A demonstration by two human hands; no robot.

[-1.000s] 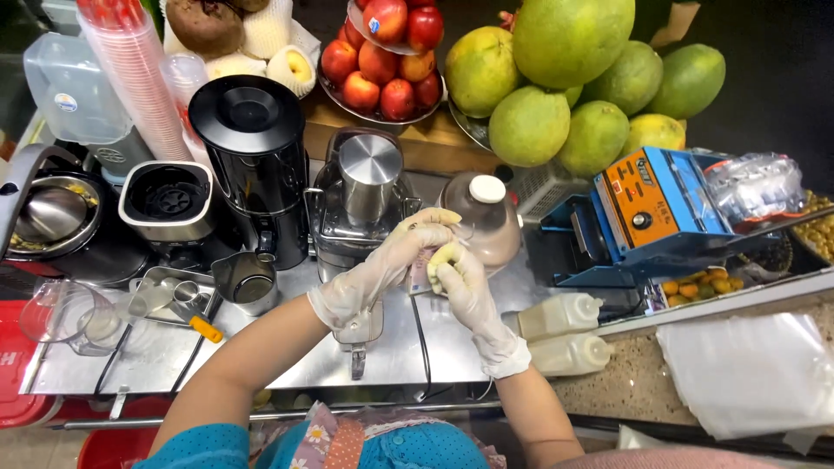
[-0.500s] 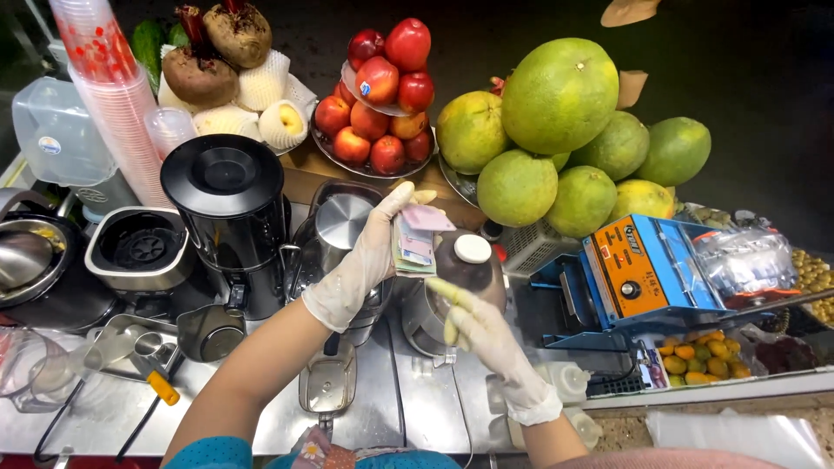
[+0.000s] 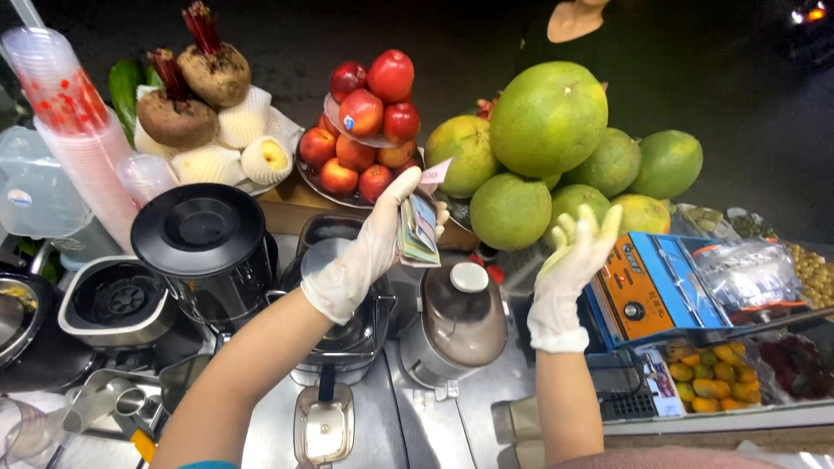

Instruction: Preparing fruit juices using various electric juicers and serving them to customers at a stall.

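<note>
My left hand (image 3: 375, 241), in a thin white glove, is raised over the juicer and grips a folded wad of banknotes (image 3: 420, 226). My right hand (image 3: 576, 254), also gloved, is lifted with its fingers spread and nothing in it, in front of the pile of large green pomelos (image 3: 547, 156). A metal blender jug with a white knob (image 3: 459, 321) stands below and between my two hands.
A plate of red apples (image 3: 365, 130), beetroots (image 3: 195, 91) and a stack of plastic cups (image 3: 74, 130) line the back. A black juicer (image 3: 208, 252) stands at the left, an orange and blue sealing machine (image 3: 656, 287) at the right. Another person (image 3: 578, 22) stands behind the stall.
Both hands rose from the jug at the counter's middle. The left hand now holds the banknotes higher, and the right hand has come away from them and opened to the right.
</note>
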